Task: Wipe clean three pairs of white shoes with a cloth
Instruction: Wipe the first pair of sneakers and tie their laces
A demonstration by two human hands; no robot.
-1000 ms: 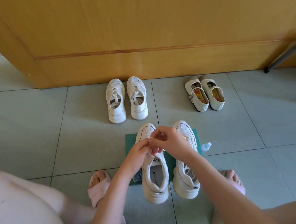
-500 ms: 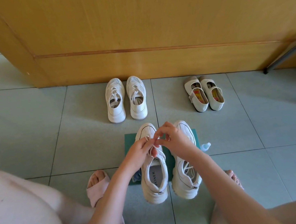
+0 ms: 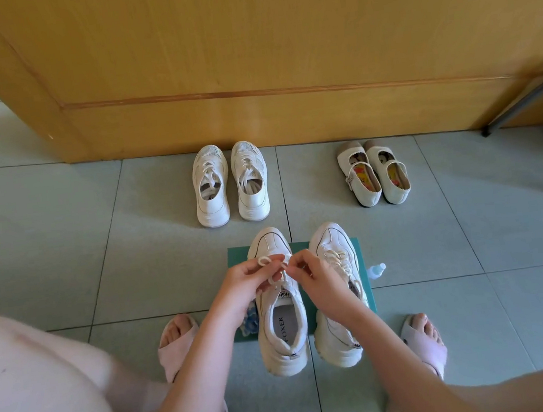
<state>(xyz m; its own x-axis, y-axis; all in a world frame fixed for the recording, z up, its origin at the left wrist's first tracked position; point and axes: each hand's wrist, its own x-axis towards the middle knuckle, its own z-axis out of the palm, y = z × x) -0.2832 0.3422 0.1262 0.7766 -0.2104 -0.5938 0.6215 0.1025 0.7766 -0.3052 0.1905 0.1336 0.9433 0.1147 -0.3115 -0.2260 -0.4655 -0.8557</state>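
The floor point(image 3: 62, 250) is pale tiles, with wide bare room on the left side and some on the right. At the back a big wooden wall point(image 3: 243, 54) shuts the way, and its bottom edge meets the tiles. Gray metal legs point(image 3: 526, 103) stick in at the far right. Two pairs of white shoes stand just in front of the wood, well apart from each other: the lace-up pair point(image 3: 229, 183) in the middle and the strap pair point(image 3: 374, 175) to the right. Nearer, a green mat point(image 3: 358, 246) lies flat, and the big sneakers point(image 3: 282, 339) stand side by side on it, with their heels hanging over its near edge. A small bottle point(image 3: 377, 270) lies just beside the mat's right edge. A bit of blue cloth point(image 3: 249, 323) peeks out beside the left sneaker, partly hidden by the wrist. A foot in a pink slipper point(image 3: 177, 342) sits on each side of the mat. Both arms reach forward over the sneakers. The left hand point(image 3: 248, 278) has curled fingers and pinches a loop of the white lace point(image 3: 270, 261) above the left sneaker. The right hand point(image 3: 317, 279) pinches the same lace, close beside the left one.
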